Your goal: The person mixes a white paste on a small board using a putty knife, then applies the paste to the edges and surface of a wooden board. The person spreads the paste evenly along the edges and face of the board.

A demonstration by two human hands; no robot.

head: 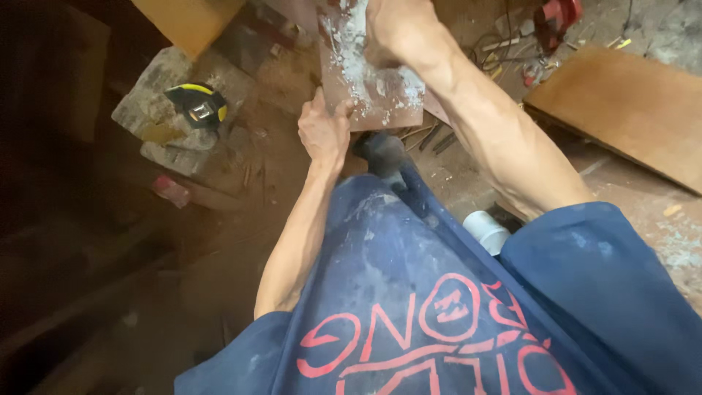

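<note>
Here, a dusty workshop floor — sawdust and scrap boards.
Left hand (324,132) gripped the white-smeared board (369,73); right hand's (384,33) grip unclear.

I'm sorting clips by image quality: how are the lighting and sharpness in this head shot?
Head view: left side sinks into deep shadow; the board and left hand are evenly lit, no glare; right hand slightly soft at the top edge; wide-angle stretch on the forearms.
</note>
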